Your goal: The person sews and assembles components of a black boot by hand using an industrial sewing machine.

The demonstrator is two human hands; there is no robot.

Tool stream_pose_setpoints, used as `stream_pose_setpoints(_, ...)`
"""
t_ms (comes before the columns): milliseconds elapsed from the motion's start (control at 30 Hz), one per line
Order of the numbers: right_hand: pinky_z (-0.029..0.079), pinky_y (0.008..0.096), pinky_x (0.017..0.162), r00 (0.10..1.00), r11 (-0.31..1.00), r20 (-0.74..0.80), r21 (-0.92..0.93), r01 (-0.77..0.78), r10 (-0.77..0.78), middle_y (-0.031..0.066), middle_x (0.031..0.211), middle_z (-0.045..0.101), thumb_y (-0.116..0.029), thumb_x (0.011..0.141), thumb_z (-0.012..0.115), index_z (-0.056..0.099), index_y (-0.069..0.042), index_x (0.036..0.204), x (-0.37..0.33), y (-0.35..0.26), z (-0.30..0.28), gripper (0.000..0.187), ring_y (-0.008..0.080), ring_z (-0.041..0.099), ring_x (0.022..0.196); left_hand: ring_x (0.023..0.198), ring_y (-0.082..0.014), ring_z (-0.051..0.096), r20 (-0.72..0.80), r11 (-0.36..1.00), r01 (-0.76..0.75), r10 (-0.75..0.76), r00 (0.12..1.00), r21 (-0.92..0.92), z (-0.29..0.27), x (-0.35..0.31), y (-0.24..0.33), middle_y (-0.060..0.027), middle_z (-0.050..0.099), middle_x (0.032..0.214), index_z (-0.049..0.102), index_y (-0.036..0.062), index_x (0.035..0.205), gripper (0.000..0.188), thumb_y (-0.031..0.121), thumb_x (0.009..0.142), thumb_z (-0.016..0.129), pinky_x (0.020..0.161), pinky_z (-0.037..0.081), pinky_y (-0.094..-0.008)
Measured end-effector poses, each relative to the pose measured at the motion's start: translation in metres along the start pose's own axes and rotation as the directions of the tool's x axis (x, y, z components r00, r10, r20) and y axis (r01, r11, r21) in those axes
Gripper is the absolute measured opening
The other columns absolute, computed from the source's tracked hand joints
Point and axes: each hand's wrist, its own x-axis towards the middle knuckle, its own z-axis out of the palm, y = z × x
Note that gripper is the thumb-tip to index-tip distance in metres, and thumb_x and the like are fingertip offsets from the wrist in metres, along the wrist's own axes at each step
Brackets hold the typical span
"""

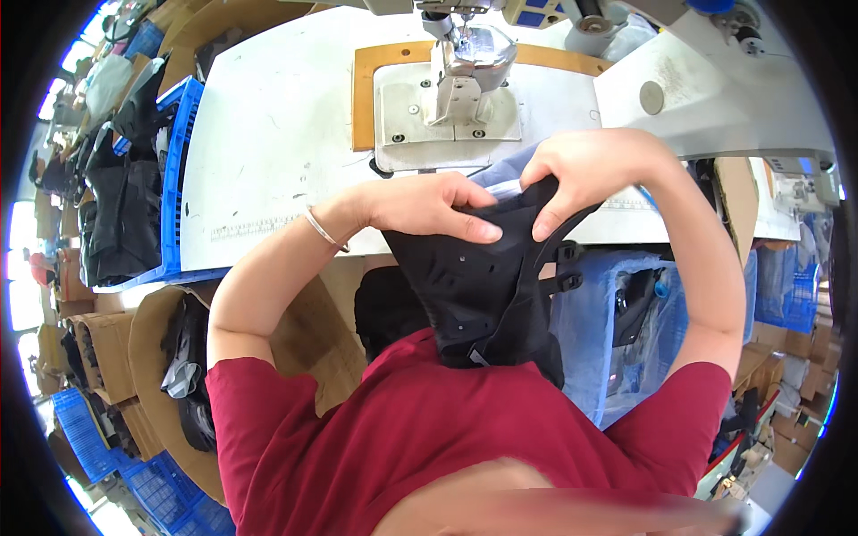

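Observation:
A black fabric piece with small snaps or rivets and dark plastic buckles [565,268] hangs from the table's front edge down to my lap; I cannot tell exactly what kind of article this black fabric piece [478,277] is. My left hand [433,207] grips its upper edge at the left, thumb lying on top. At the upper right edge, my right hand [590,174] pinches the fabric between thumb and fingers. Between the two hands a grey-blue lining [507,171] shows. Just beyond stands the sewing machine's metal post [460,89], apart from the fabric.
The white sewing table [277,134] carries a printed ruler strip along its front. A blue crate [183,170] of black pieces stands at the left, above a cardboard box [147,357]. Right of my lap is a plastic-lined blue bin [585,330]. The machine's arm [715,98] rises at the right.

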Motion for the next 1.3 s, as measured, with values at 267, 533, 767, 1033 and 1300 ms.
stream_pose_setpoints(267,0.045,0.0260,0.065,0.968,0.891,0.132,0.381,-0.247,0.212,-0.0014,0.073,0.065,-0.025,0.081,0.071,0.070,0.000,0.089,-0.025,0.041,-0.001,0.027,0.0067,0.054,0.067,0.071,-0.0074,0.047,-0.075,0.964,-0.128,0.149,0.986,0.232,0.001,-0.006,0.004,0.0005,0.057,0.073,0.063,-0.0008,0.093,0.027,0.026,0.093,0.059,0.067,0.044,-0.0273)
stream_pose_setpoints(533,0.036,0.0250,0.055,0.930,0.937,-0.362,0.343,0.069,0.064,-0.0061,0.060,0.049,-0.025,0.085,0.066,0.056,-0.001,0.068,-0.006,0.050,-0.040,0.031,0.0039,0.040,0.058,0.063,-0.0155,0.060,-0.489,0.801,0.081,0.278,0.826,0.593,-0.049,-0.016,0.033,-0.0087,0.063,0.066,0.069,0.0028,0.087,0.031,0.033,0.089,0.061,0.063,0.047,-0.0322)
stream_pose_setpoints(767,0.044,0.0326,0.061,0.696,0.998,-0.716,0.054,-0.016,0.050,0.0112,0.069,0.060,-0.034,0.080,0.067,0.062,0.003,0.078,0.018,0.053,-0.050,0.038,0.0212,0.056,0.062,0.075,-0.0020,0.056,-0.590,0.966,0.086,0.077,0.804,0.242,-0.091,-0.035,0.053,0.0019,0.066,0.088,0.068,-0.0011,0.102,0.031,0.027,0.092,0.062,0.070,0.046,-0.0184)
stream_pose_setpoints(1033,0.049,0.0411,0.074,0.588,0.963,-0.777,0.087,-0.254,0.225,0.0156,0.097,0.068,-0.046,0.080,0.058,0.069,-0.015,0.103,0.029,0.026,-0.032,0.040,0.0349,0.063,0.091,0.088,-0.0061,0.055,-0.737,0.986,-0.140,0.164,0.655,0.095,-0.082,-0.026,0.029,0.0008,0.064,0.094,0.063,-0.0031,0.105,0.024,0.017,0.093,0.060,0.081,0.046,-0.0242)
stream_pose_setpoints(1300,0.047,0.0432,0.060,0.600,0.979,-0.774,0.155,-0.130,0.202,0.0147,0.065,0.062,-0.035,0.067,0.069,0.065,-0.007,0.066,0.026,0.030,-0.026,0.028,0.0344,0.061,0.065,0.101,-0.0390,0.053,-0.611,0.557,0.257,0.683,0.400,0.790,-0.040,-0.024,0.051,-0.0185,0.061,0.104,0.061,-0.0015,0.103,0.025,0.018,0.089,0.061,0.090,0.041,-0.0457)
